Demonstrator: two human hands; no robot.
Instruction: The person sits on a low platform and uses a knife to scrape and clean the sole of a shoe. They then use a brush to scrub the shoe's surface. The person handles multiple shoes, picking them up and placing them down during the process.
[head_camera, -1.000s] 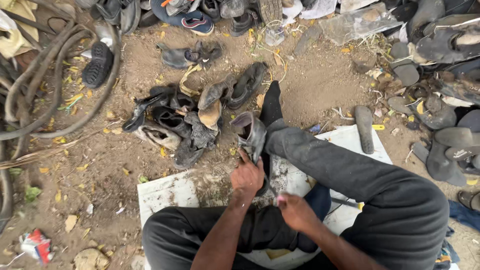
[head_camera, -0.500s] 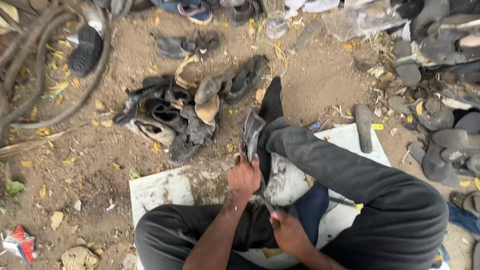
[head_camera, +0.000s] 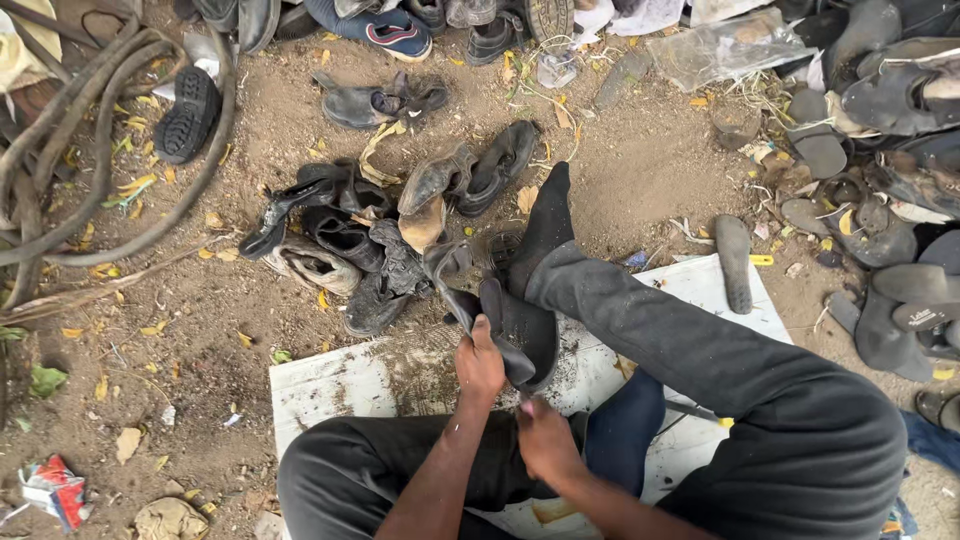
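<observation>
I sit on a white board (head_camera: 340, 385) on the dirt, legs in dark trousers, my right foot (head_camera: 545, 225) in a black sock stretched out. My left hand (head_camera: 480, 362) grips a worn dark shoe (head_camera: 520, 330) held upright in front of me. Just below it, my right hand (head_camera: 545, 440) is closed against the shoe's lower edge; whatever it holds is hidden. A pile of worn dark shoes (head_camera: 370, 240) lies just beyond the board, close to my left hand.
Thick hoses (head_camera: 90, 200) coil at the left. Loose soles and sandals (head_camera: 880, 250) are heaped at the right, with one sole (head_camera: 735, 262) on the board's corner. More shoes (head_camera: 390, 30) line the top edge. Litter and dry leaves dot the dirt.
The shoe has turned more upright in my left hand, and my right hand has come in from the right to sit directly beneath it. The view has shifted slightly.
</observation>
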